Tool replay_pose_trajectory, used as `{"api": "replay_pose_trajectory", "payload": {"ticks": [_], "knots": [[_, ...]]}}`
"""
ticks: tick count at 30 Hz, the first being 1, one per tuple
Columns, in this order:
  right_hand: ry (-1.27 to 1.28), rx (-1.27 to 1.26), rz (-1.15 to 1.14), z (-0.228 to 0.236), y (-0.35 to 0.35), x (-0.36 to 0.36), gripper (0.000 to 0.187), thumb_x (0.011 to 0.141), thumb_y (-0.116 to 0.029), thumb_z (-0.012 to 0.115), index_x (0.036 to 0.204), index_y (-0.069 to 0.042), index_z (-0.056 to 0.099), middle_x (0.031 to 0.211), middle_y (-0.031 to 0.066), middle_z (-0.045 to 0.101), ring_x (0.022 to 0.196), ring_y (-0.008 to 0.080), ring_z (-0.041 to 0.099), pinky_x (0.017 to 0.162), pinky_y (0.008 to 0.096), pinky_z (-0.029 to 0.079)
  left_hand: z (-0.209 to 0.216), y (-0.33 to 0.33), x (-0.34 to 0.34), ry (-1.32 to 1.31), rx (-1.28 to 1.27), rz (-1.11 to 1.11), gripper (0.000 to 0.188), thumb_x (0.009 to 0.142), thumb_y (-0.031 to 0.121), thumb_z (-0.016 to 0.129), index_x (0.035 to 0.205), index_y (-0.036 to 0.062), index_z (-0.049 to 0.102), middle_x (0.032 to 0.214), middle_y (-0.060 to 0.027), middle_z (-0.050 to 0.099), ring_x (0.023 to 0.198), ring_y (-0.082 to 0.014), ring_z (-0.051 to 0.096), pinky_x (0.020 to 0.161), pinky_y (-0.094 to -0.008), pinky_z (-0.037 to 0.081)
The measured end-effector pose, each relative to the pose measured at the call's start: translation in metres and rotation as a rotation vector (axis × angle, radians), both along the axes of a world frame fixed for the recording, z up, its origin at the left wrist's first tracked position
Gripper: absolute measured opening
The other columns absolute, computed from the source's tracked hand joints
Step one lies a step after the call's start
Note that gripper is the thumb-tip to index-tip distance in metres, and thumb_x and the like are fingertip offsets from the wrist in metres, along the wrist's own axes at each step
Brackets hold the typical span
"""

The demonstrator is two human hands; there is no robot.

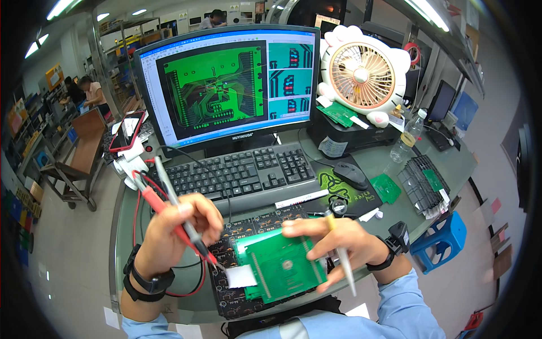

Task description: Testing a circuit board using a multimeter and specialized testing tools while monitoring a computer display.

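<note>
My left hand [189,217] is closed round a red test probe [155,199] and a slim grey pen-shaped tool [169,183]. Their tips point down toward a small white paper slip [241,277] at the left edge of a green circuit board [282,263]. My right hand [347,243] grips that board by its upper and right edges, and a tapered yellow-and-white pen-shaped tool [345,268] sits between its fingers. Another green board shows partly from beneath. Both lie over a black patterned panel [223,294] at the desk's front.
Behind my hands are a keyboard [240,174], a white marker [302,199], a mouse [350,175] and a monitor [226,85] showing a board layout. A fan [361,73], a bottle [407,138] and a black rack [424,183] stand right. A phone [127,133] rests left.
</note>
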State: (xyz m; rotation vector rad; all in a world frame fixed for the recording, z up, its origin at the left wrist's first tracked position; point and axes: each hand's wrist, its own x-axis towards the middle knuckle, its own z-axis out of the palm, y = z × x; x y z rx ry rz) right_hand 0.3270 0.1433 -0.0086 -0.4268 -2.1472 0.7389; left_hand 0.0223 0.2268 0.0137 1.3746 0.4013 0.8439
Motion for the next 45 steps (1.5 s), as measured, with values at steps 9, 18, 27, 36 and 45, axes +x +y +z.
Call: {"api": "replay_pose_trajectory", "payload": {"ticks": [9,18,27,36,45], "knots": [[0.369,-0.27,-0.007,0.007,-0.002,0.02,0.054,0.066,-0.02,0.089,0.109,-0.012,0.057,0.14,0.0306,0.048,0.133,0.042,0.045,0.111,0.0519,0.032,-0.029,0.042,-0.021,0.227,0.198,0.525,0.043,0.097,0.038,0.035,0.085,0.0023,0.057,0.08,-0.0096,0.062,0.081,-0.0194,0.067,0.078,-0.03,0.051],[-0.082,-0.038,-0.027,-0.001,-0.008,0.005,0.051,0.069,-0.029,0.088,0.102,-0.009,0.056,0.147,0.0194,0.045,0.14,0.0405,0.036,0.116,0.0564,0.021,-0.008,0.007,-0.005,-0.221,0.294,0.207,0.054,0.097,0.049,0.03,0.078,0.0031,0.052,0.074,-0.0128,0.057,0.078,-0.0289,0.06,0.079,-0.0401,0.048],[0.215,-0.059,-0.492,0.016,-0.006,0.064,0.03,0.098,-0.031,0.06,0.102,-0.002,0.063,0.113,0.0182,0.069,0.109,0.0288,0.066,0.103,0.0456,0.043,0.003,-0.04,-0.001,0.14,0.587,-0.454,0.069,0.098,0.057,0.03,0.09,0.0027,0.071,0.1,-0.0171,0.074,0.116,-0.0324,0.063,0.114,-0.0462,0.023],[-0.56,-0.298,-0.832,-0.035,0.014,0.132,0.016,0.09,-0.011,0.061,0.104,-0.003,0.063,0.079,0.0133,0.069,0.072,0.0244,0.069,0.063,0.0348,0.052,-0.012,-0.039,0.014,0.149,0.841,-0.338,0.057,0.096,0.054,0.035,0.083,0.006,0.063,0.095,-0.009,0.074,0.101,-0.0301,0.07,0.102,-0.0539,0.039],[-0.486,-0.496,-0.644,-0.057,0.021,0.129,0.018,0.082,-0.011,0.07,0.094,0.0,0.062,0.075,0.0096,0.067,0.068,0.0213,0.066,0.062,0.034,0.049,-0.012,-0.043,0.01,0.114,0.948,-0.311,0.054,0.095,0.051,0.037,0.082,0.007,0.065,0.1,-0.0062,0.073,0.1,-0.0279,0.065,0.097,-0.0501,0.04]]}}
